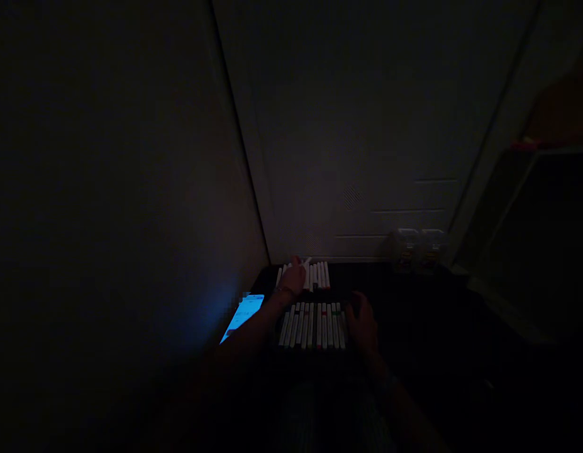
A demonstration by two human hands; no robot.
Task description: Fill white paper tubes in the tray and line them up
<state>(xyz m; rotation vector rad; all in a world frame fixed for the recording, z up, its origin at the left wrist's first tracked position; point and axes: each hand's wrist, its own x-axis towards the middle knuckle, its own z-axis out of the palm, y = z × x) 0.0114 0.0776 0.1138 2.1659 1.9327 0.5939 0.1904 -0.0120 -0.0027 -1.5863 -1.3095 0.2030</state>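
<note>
In dim light, my left hand (295, 277) reaches over the back row of white markers (322, 275). Its fingers are closed around a marker (307, 260), which sticks out tilted beside them; the grip itself is hard to see. Nearer to me, a front row of white markers (310, 327) with coloured bands lies side by side. My right hand (363, 322) rests at the right end of this front row, fingers curved and slightly apart, with nothing visible in it. Shadow hides part of its palm.
A lit phone (244, 318) lies at the left, beside my left forearm and the wall. Two clear containers (419, 250) stand at the back right, against a pale panel (348, 157). A dark box-like shape (546, 239) rises at the far right.
</note>
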